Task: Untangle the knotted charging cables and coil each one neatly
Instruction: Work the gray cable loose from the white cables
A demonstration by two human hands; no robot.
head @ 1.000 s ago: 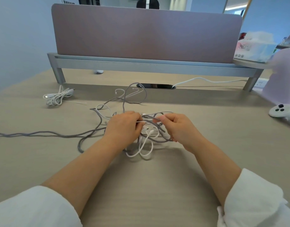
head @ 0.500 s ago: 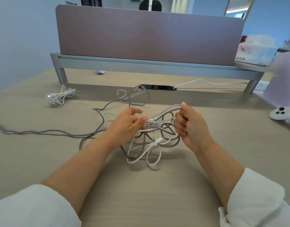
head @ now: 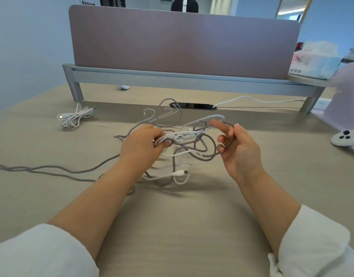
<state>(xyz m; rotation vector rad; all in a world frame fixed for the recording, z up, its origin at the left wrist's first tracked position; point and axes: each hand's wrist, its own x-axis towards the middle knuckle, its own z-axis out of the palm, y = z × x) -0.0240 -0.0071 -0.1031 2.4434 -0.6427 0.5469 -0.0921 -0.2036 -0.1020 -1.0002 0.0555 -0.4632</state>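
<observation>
A tangle of grey braided and white charging cables (head: 189, 145) hangs lifted above the wooden desk between my hands. My left hand (head: 143, 142) pinches a bundle of strands at the tangle's left side. My right hand (head: 239, 148) is palm up, its fingers partly spread, with a grey loop hooked over them. A white plug (head: 180, 173) dangles under the knot. A long grey cable (head: 52, 168) trails left along the desk. One white cable (head: 75, 117) lies coiled at the far left.
A mauve divider panel (head: 182, 43) on a grey metal rail closes the back of the desk (head: 182, 226). A white cable (head: 252, 99) runs from the desk grommet to the right. A white game controller (head: 347, 138) lies at the right edge. A tissue box (head: 316, 60) sits back right.
Both hands have lifted the tangle off the desk and drawn apart. My right hand went from a closed fist to partly open fingers with the grey loop over them.
</observation>
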